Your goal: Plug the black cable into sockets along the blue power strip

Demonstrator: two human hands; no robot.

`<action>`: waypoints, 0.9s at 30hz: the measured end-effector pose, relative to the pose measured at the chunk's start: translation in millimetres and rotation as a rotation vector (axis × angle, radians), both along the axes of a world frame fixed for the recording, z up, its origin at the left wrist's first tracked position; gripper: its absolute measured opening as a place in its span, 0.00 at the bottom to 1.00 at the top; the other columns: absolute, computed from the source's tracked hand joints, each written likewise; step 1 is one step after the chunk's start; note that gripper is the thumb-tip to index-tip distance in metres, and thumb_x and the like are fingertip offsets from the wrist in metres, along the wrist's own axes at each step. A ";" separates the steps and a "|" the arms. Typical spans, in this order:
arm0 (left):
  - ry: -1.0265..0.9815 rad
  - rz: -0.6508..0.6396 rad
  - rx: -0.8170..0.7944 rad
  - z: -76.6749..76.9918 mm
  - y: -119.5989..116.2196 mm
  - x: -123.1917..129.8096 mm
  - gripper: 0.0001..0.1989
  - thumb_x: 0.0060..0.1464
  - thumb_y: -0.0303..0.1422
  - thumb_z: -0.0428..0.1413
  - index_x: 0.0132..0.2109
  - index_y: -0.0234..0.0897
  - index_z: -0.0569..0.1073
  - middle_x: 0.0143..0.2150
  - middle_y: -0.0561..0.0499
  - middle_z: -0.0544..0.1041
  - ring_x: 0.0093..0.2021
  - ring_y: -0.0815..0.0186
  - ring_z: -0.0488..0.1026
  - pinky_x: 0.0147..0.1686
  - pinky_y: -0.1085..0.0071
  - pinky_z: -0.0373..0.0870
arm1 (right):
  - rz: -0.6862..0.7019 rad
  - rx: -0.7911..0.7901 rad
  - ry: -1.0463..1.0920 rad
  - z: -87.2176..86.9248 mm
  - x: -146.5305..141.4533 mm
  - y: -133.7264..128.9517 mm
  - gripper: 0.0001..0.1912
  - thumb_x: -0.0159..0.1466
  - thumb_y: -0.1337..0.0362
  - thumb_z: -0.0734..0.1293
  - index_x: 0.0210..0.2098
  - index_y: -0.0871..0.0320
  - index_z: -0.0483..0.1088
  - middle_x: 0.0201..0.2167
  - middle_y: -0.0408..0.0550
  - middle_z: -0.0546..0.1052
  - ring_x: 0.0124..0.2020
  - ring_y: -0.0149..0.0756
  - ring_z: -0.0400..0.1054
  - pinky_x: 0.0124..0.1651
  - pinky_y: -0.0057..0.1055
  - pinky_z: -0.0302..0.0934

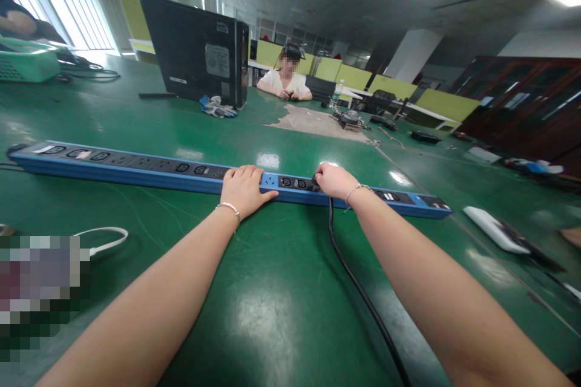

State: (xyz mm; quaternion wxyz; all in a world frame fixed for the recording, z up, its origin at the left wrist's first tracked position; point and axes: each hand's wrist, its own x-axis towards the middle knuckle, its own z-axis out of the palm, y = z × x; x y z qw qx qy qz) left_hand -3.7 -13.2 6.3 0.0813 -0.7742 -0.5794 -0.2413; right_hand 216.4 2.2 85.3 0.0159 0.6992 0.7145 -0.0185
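A long blue power strip with a row of black sockets lies across the green table. My left hand rests over its middle, fingers wrapped on the far side and thumb along the near side, beside a blue socket. To the right, my right hand is closed on a black plug at the strip's sockets; whether the plug is seated cannot be made out. A black cable runs from under my right hand down to the bottom edge.
Beyond the strip stand a black computer case and a glove. A green basket is at the far left, a white device at the right. A person sits across the table; another person's arm shows top left.
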 end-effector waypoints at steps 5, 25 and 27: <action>0.002 -0.012 0.011 -0.6 0.5 -0.5 0.30 0.49 0.54 0.50 0.52 0.38 0.67 0.53 0.43 0.71 0.55 0.55 0.63 0.53 0.58 0.53 | -0.032 0.015 0.029 -5.9 -1.5 -5.2 0.16 0.63 0.64 0.54 0.43 0.61 0.68 0.42 0.59 0.76 0.44 0.43 0.70 0.44 0.33 0.60; 0.045 -0.040 -0.006 -3.9 -9.4 19.8 0.28 0.56 0.48 0.46 0.59 0.38 0.61 0.62 0.42 0.63 0.63 0.55 0.53 0.60 0.55 0.45 | -0.076 0.106 -0.101 -20.1 -22.8 -31.3 0.17 0.63 0.67 0.50 0.49 0.58 0.61 0.35 0.59 0.76 0.38 0.47 0.72 0.38 0.37 0.61; 0.074 -0.113 -0.005 -5.5 -14.1 29.9 0.27 0.57 0.46 0.46 0.61 0.42 0.59 0.64 0.45 0.60 0.65 0.56 0.52 0.60 0.56 0.45 | -0.090 0.117 -0.090 -20.7 -23.2 -30.1 0.17 0.63 0.67 0.51 0.48 0.58 0.62 0.35 0.59 0.76 0.38 0.46 0.72 0.38 0.37 0.61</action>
